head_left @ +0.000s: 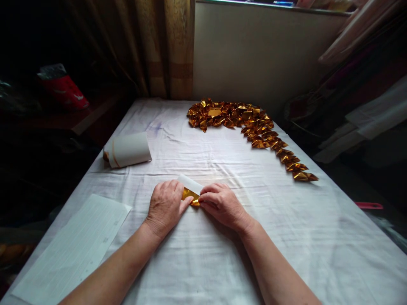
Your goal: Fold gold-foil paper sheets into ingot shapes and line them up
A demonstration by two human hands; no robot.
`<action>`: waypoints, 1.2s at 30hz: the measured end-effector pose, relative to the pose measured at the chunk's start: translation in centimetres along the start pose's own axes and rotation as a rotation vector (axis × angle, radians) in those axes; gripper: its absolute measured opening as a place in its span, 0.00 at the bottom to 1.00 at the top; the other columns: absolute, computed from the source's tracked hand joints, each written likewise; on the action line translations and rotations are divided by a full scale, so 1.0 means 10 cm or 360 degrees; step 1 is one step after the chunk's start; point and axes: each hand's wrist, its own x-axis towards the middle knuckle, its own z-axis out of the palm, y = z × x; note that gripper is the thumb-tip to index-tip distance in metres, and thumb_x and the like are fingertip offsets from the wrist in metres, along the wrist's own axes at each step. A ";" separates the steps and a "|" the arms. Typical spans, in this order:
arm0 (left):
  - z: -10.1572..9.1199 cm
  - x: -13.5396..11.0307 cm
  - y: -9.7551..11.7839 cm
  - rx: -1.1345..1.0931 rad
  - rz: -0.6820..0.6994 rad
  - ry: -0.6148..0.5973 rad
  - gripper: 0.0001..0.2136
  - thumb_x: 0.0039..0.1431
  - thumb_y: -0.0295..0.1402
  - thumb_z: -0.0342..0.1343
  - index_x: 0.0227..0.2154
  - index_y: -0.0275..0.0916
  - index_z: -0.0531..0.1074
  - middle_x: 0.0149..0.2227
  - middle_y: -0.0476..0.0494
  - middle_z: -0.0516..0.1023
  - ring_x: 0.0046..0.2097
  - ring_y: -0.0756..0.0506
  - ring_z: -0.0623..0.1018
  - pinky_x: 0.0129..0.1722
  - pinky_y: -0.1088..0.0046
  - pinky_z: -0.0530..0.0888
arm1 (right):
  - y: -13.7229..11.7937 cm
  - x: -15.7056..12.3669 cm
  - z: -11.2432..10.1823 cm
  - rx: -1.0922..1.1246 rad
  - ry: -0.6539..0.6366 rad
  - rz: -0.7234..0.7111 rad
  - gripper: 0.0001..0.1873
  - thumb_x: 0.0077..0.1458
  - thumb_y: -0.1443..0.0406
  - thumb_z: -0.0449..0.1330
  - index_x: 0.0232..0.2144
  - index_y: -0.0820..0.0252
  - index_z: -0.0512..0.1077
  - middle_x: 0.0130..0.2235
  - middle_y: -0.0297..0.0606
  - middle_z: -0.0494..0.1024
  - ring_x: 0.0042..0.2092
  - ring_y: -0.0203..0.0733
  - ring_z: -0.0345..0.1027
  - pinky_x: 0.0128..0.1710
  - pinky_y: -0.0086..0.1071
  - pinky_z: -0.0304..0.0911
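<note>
Near the middle of the table, a sheet of gold foil paper [187, 194] with a white back is partly folded over, and a strip of white shows along its far side. My left hand [165, 203] lies at its left end, thumb pressed on the gold face and fingers curled over the far part. At the right end my right hand [222, 205] pinches the folded edge between thumb and fingers. Both hands rest on the cloth, and their fingers hide part of the sheet. Folded gold foil pieces [229, 113] are heaped at the back, with a row trailing toward the right edge.
A white cloth [286, 237] covers the table. On the left lie a rolled white sheet [129, 150] with a band around it and a flat lined paper [73, 245]. A curtain [168, 46] hangs behind; a red container [65, 89] stands on a side surface.
</note>
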 end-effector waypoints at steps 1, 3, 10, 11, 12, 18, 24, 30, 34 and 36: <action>0.01 0.00 0.00 -0.0004 0.0004 0.0004 0.12 0.58 0.42 0.60 0.33 0.38 0.70 0.36 0.40 0.76 0.40 0.38 0.74 0.39 0.61 0.67 | 0.01 0.00 0.01 0.0002 0.0020 0.0015 0.03 0.59 0.64 0.62 0.34 0.52 0.77 0.40 0.35 0.80 0.41 0.40 0.70 0.43 0.36 0.59; 0.02 -0.01 -0.02 -0.0028 0.0007 0.0008 0.11 0.59 0.41 0.60 0.34 0.38 0.70 0.36 0.40 0.76 0.40 0.39 0.74 0.39 0.61 0.67 | 0.02 -0.01 0.03 0.0007 0.0063 0.0054 0.04 0.60 0.64 0.61 0.33 0.53 0.77 0.39 0.35 0.79 0.40 0.40 0.70 0.43 0.37 0.58; 0.04 -0.02 -0.03 -0.0095 -0.0002 0.0011 0.09 0.60 0.40 0.58 0.34 0.39 0.69 0.37 0.41 0.75 0.40 0.39 0.73 0.40 0.61 0.66 | -0.09 0.04 0.09 0.0037 0.0185 0.0348 0.04 0.57 0.66 0.61 0.29 0.55 0.74 0.38 0.36 0.79 0.41 0.43 0.69 0.44 0.38 0.58; 0.04 -0.02 -0.03 -0.0098 -0.0004 0.0006 0.09 0.60 0.39 0.58 0.34 0.39 0.69 0.37 0.41 0.75 0.40 0.39 0.73 0.40 0.61 0.66 | -0.11 0.04 0.10 0.0020 0.0215 0.0398 0.05 0.56 0.66 0.61 0.28 0.55 0.74 0.37 0.36 0.78 0.41 0.43 0.69 0.44 0.39 0.58; 0.04 -0.02 -0.03 -0.0101 -0.0006 0.0001 0.08 0.60 0.39 0.58 0.34 0.39 0.69 0.37 0.41 0.75 0.41 0.39 0.72 0.39 0.61 0.66 | -0.12 0.05 0.11 0.0003 0.0243 0.0443 0.05 0.55 0.67 0.62 0.27 0.55 0.74 0.37 0.36 0.78 0.42 0.43 0.69 0.44 0.39 0.57; 0.06 -0.03 -0.04 -0.0140 -0.0002 0.0016 0.11 0.62 0.43 0.55 0.35 0.39 0.69 0.38 0.40 0.75 0.41 0.39 0.72 0.40 0.61 0.66 | -0.16 0.06 0.15 -0.0046 0.0304 0.0566 0.06 0.54 0.66 0.62 0.25 0.55 0.72 0.37 0.37 0.78 0.42 0.44 0.68 0.44 0.39 0.57; 0.06 -0.03 -0.01 -0.0113 -0.0023 0.0012 0.15 0.61 0.47 0.55 0.34 0.38 0.70 0.36 0.40 0.74 0.41 0.38 0.72 0.42 0.60 0.66 | -0.18 0.07 0.15 -0.0058 0.0294 0.0620 0.06 0.52 0.67 0.62 0.25 0.55 0.71 0.37 0.36 0.77 0.42 0.45 0.67 0.44 0.40 0.56; 0.05 -0.01 0.01 -0.0105 -0.0035 0.0012 0.13 0.62 0.44 0.55 0.35 0.38 0.70 0.37 0.39 0.74 0.41 0.38 0.72 0.43 0.59 0.66 | -0.20 0.08 0.17 -0.0071 0.0287 0.0658 0.06 0.52 0.68 0.61 0.24 0.55 0.70 0.37 0.37 0.76 0.42 0.45 0.66 0.44 0.39 0.55; 0.05 -0.01 0.02 -0.0084 -0.0030 0.0017 0.15 0.61 0.47 0.54 0.35 0.39 0.69 0.36 0.39 0.74 0.41 0.38 0.71 0.44 0.58 0.66 | -0.19 0.08 0.20 -0.0082 0.0314 0.0670 0.05 0.51 0.68 0.61 0.24 0.55 0.70 0.37 0.36 0.76 0.42 0.45 0.66 0.44 0.39 0.55; 0.05 -0.02 0.03 -0.0064 -0.0029 0.0018 0.15 0.61 0.47 0.55 0.35 0.38 0.69 0.37 0.39 0.74 0.41 0.38 0.71 0.44 0.58 0.66 | -0.19 0.08 0.20 -0.0097 0.0324 0.0658 0.06 0.52 0.67 0.61 0.24 0.55 0.69 0.36 0.36 0.76 0.42 0.45 0.66 0.44 0.39 0.55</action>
